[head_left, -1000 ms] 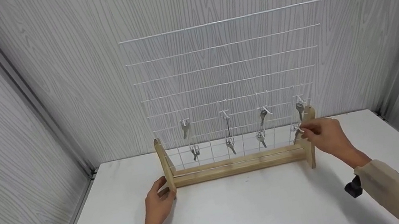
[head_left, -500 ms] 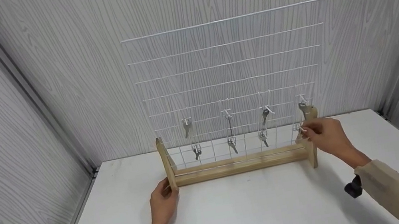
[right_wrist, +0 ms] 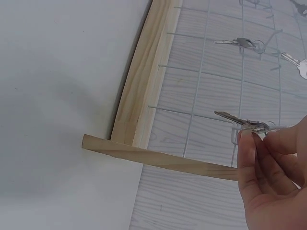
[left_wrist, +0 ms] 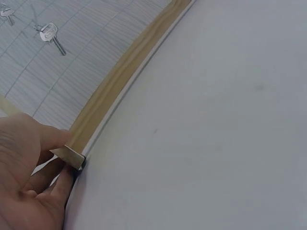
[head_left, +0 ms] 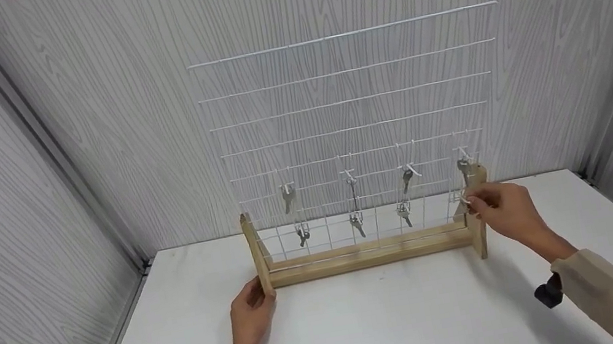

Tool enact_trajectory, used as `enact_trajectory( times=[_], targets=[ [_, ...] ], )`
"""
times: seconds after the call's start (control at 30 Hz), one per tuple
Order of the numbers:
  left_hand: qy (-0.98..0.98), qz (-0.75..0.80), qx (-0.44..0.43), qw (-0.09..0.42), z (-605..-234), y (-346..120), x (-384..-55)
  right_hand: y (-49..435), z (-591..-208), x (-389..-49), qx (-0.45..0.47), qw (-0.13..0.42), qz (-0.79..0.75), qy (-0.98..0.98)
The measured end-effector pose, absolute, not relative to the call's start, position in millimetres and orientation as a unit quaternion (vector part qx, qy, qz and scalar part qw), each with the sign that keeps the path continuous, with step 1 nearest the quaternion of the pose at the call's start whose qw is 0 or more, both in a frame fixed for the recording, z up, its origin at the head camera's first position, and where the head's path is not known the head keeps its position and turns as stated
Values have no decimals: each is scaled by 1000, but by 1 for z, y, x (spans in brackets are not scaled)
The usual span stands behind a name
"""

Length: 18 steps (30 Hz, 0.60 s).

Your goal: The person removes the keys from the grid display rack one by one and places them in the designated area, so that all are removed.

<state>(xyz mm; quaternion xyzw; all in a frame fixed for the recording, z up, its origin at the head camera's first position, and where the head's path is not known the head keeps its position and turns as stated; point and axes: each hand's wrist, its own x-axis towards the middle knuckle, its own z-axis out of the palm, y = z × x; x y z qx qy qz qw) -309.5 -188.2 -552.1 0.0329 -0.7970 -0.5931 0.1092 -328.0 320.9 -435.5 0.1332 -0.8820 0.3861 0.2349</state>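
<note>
A white wire grid rack [head_left: 348,70] stands in a wooden base [head_left: 371,259] on the table. My left hand [head_left: 251,318] grips the left upright [head_left: 256,255] near its foot; in the left wrist view its thumb and fingers [left_wrist: 56,189] lie on either side of the wood. At the lower right of the grid, my right hand [head_left: 506,210] pinches a small metal key [right_wrist: 229,116] by its ring end, beside a white hook. The key's blade points away from the fingertips. The fingers partly hide the ring and hook, so I cannot tell whether the ring is on the hook.
Several other keys hang from white hooks in two rows, such as one key [head_left: 408,178] in the upper row and another key [head_left: 357,226] below. The right upright [head_left: 479,236] stands under my right hand. A grey wood-grain wall [head_left: 84,109] rises behind the white table [head_left: 370,329].
My left hand has moved slightly right and closed its grasp around the upright's foot. The right hand stays at the lower right hook, with only a slight shift of the fingers.
</note>
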Motion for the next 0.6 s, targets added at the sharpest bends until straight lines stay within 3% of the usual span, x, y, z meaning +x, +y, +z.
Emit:
enact_trajectory(
  times=[0.3, 0.6],
  targets=[
    [-778, -619, 16, 106, -553, -191, -309, 327, -430, -319, 142, 242, 394, -875],
    [-782, -615, 15, 101, -555, -191, -305, 328, -426, -304, 121, 211, 418, -875]
  ],
)
